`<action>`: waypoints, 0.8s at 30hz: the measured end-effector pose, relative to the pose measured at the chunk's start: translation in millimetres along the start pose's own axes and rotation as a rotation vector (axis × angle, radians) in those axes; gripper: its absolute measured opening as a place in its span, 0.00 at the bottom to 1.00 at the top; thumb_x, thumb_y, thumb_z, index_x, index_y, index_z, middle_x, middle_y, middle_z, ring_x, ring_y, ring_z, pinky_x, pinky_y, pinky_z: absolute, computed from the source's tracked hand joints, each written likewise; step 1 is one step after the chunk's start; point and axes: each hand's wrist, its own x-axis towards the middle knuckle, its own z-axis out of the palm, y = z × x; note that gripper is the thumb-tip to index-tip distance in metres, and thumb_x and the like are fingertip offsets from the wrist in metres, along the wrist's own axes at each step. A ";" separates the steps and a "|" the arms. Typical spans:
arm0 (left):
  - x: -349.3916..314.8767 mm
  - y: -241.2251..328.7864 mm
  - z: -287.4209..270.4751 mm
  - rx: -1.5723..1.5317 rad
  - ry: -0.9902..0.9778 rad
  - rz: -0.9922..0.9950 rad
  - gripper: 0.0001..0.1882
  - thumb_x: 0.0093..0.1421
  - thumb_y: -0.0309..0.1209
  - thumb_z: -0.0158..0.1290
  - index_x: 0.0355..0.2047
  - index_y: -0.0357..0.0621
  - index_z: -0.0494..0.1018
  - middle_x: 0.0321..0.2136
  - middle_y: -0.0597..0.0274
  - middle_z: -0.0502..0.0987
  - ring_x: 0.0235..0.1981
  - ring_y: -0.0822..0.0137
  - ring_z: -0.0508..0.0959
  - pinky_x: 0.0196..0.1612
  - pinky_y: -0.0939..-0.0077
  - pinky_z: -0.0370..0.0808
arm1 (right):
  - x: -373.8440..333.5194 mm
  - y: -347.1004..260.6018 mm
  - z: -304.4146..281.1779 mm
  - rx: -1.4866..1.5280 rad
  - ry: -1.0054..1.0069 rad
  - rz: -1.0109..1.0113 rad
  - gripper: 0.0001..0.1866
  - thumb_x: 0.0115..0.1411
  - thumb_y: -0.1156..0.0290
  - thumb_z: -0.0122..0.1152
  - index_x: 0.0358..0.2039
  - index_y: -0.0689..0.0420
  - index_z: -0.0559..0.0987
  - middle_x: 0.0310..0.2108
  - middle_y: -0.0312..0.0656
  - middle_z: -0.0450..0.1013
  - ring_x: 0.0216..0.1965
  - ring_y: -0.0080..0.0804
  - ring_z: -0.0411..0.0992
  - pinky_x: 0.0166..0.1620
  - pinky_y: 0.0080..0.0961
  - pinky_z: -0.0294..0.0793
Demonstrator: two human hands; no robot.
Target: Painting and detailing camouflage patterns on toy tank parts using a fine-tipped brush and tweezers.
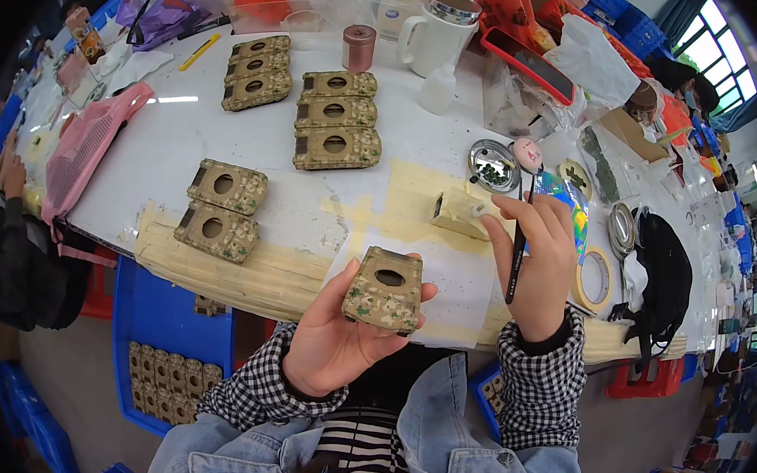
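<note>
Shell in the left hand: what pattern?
Camouflage: tan with green and brown blotches, on the shell held in the left hand. Head view.

We hold both forearms up from the lower edge, elbows bent and close to the body, sleeves in black-and-white check under denim. Our left hand (pixel 335 340) is turned palm up, wrist bent back, fingers cupped and thumb raised along the left side, with something resting in the curl of the fingers. Our right hand (pixel 538 262) stands higher and further forward, wrist nearly straight, back of the hand toward us. Its thumb and first fingers are pinched together at the left edge in a writing grip, the other fingers folded loosely beneath. The two hands are near each other but apart.
</note>
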 end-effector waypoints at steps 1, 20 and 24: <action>0.1 -1.2 0.9 -0.013 0.014 0.015 0.31 0.67 0.46 0.30 0.62 0.39 0.43 0.55 0.35 0.58 0.47 0.48 0.73 0.46 0.66 0.78 | 1.7 0.4 4.3 0.007 0.015 -0.004 0.11 0.44 0.75 0.67 0.30 0.59 0.77 0.27 0.45 0.71 0.36 0.42 0.69 0.38 0.33 0.70; 0.0 -1.1 -2.0 -0.114 -0.030 -0.049 0.32 0.66 0.48 0.29 0.63 0.39 0.41 0.57 0.34 0.52 0.48 0.48 0.71 0.45 0.65 0.79 | -8.1 -40.1 -26.5 0.675 -0.020 0.073 0.09 0.51 0.84 0.60 0.35 0.63 0.75 0.28 0.44 0.72 0.29 0.31 0.70 0.34 0.22 0.69; 0.8 -1.1 0.3 -0.059 -0.031 -0.083 0.29 0.67 0.46 0.29 0.61 0.39 0.49 0.55 0.39 0.59 0.47 0.53 0.72 0.46 0.68 0.77 | -14.4 -52.1 -20.1 1.115 -0.210 0.265 0.05 0.60 0.79 0.52 0.37 0.65 0.71 0.31 0.43 0.70 0.32 0.26 0.72 0.36 0.20 0.74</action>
